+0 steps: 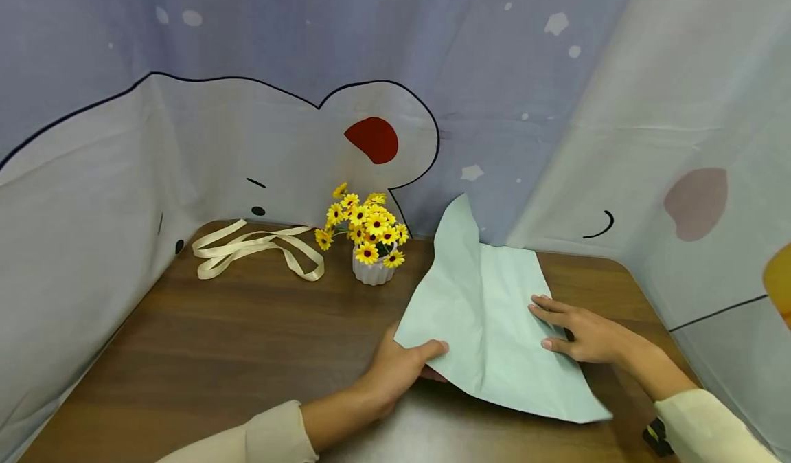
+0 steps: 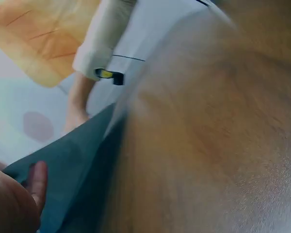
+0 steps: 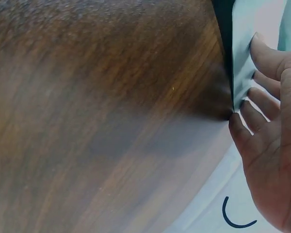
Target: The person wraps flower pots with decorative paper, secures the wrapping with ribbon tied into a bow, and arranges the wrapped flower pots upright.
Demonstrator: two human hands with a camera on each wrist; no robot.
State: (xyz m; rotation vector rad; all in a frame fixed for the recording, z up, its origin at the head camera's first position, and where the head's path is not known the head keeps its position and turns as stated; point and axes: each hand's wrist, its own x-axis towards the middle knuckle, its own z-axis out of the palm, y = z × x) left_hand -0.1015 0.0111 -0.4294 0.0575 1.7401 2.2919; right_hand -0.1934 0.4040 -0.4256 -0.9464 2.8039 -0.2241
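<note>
A pale mint sheet of wrapping paper [image 1: 513, 325] spreads over the right part of the table, with a crease down its middle and its left half lifted. My left hand [image 1: 402, 367] pinches the left edge, thumb on top and fingers underneath; in the left wrist view the thumb [image 2: 37, 187] lies against the darker-looking paper [image 2: 82, 165]. Over the paper's right half, my right hand [image 1: 583, 332] rests with spread fingers near the edge. The right wrist view shows those fingertips [image 3: 237, 124] touching the paper [image 3: 242, 58].
A white ribbed pot [image 1: 373, 270] of yellow flowers [image 1: 371, 226] stands behind the paper's left side. A cream ribbon [image 1: 247, 246] lies looped at the back left of the brown table [image 1: 247, 339]. A printed curtain [image 1: 278, 140] hangs behind. A small black-and-yellow object [image 1: 656, 437] shows by the right sleeve.
</note>
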